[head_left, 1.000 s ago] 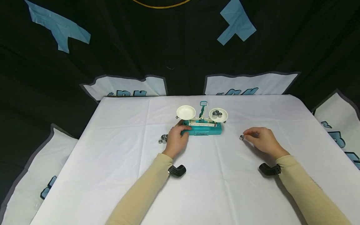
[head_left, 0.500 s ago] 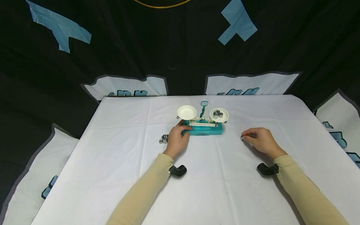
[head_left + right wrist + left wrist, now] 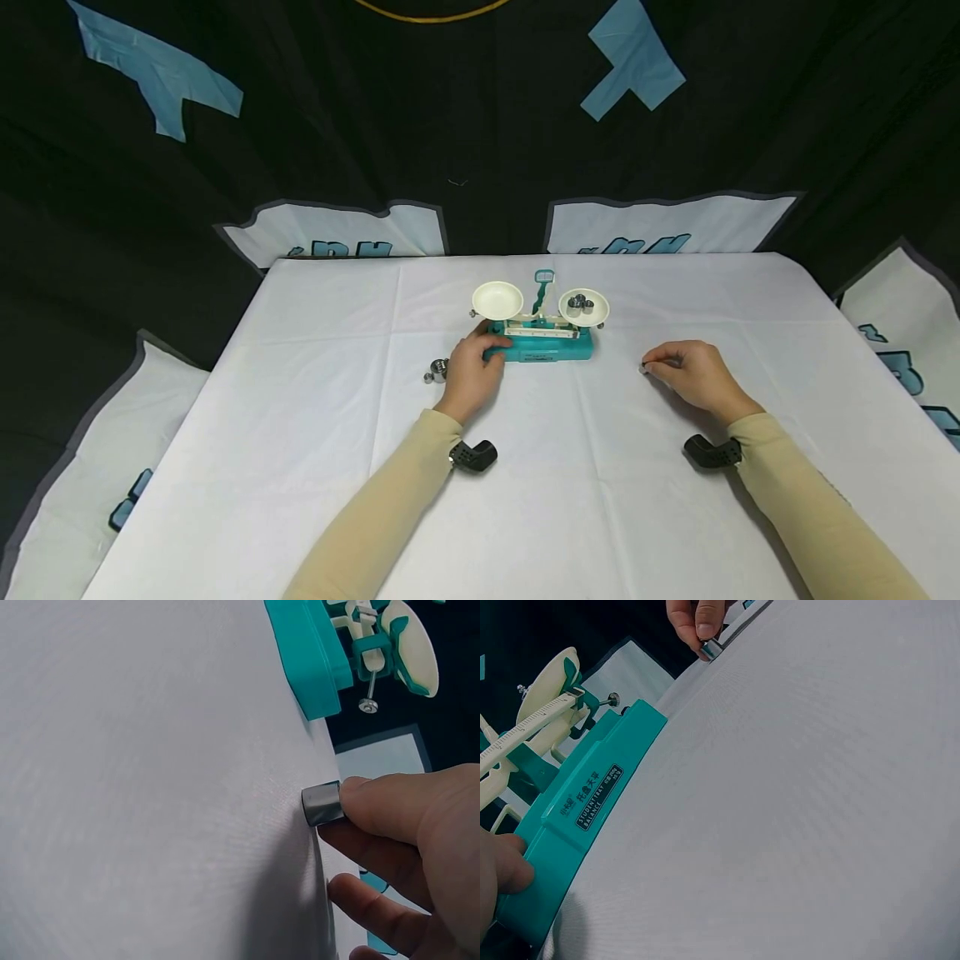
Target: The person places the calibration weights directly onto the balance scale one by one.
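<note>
**Weight pinched beside the balance**

The right hand [image 3: 693,373] has its fingers [image 3: 390,806] clamped on a small metal weight [image 3: 322,803] at the worktop [image 3: 315,467], right of the teal balance scale [image 3: 542,333]. The left hand [image 3: 471,371] grips the scale's base, fingers curled round it. More weights [image 3: 579,305] sit in its right pan; others [image 3: 437,370] lie just left of the left hand.
</note>
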Available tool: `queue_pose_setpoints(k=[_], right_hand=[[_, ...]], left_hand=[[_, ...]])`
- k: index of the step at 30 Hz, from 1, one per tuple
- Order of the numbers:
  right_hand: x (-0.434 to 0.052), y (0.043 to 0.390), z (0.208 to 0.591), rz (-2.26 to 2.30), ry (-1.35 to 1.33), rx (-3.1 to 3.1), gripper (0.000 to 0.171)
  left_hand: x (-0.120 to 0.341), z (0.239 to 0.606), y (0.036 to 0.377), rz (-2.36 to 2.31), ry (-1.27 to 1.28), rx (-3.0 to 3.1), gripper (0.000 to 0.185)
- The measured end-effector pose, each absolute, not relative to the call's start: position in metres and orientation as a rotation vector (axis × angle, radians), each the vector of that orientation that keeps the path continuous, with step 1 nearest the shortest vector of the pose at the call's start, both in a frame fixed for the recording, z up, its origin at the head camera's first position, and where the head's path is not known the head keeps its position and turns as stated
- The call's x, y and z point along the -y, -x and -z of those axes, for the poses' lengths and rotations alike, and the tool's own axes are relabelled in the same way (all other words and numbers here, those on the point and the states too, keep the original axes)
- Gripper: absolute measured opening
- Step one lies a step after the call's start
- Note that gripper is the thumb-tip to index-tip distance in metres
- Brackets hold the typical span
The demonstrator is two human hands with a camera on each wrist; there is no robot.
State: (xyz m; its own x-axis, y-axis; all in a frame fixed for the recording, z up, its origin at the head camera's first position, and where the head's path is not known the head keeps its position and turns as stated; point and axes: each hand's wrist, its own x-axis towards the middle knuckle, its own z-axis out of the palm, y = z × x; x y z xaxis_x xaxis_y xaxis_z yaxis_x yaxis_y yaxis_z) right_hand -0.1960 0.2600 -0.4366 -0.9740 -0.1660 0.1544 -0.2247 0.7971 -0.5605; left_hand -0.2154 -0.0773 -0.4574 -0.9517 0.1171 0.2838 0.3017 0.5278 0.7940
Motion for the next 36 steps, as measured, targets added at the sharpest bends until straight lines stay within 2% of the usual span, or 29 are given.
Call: queue_pose_setpoints(k=[13,36], right_hand=[[-0.258,0.201,0.422,-0.921,-0.300,2.919,0.011],[-0.224,0.226,0.348,-0.807,-0.448,2.847,0.013]], left_hand=[[0.077,0.456,0.215,1.392,0.358,2.573,0.024],[0.076,0.460,0.217,1.404,0.343,2.566,0.023]])
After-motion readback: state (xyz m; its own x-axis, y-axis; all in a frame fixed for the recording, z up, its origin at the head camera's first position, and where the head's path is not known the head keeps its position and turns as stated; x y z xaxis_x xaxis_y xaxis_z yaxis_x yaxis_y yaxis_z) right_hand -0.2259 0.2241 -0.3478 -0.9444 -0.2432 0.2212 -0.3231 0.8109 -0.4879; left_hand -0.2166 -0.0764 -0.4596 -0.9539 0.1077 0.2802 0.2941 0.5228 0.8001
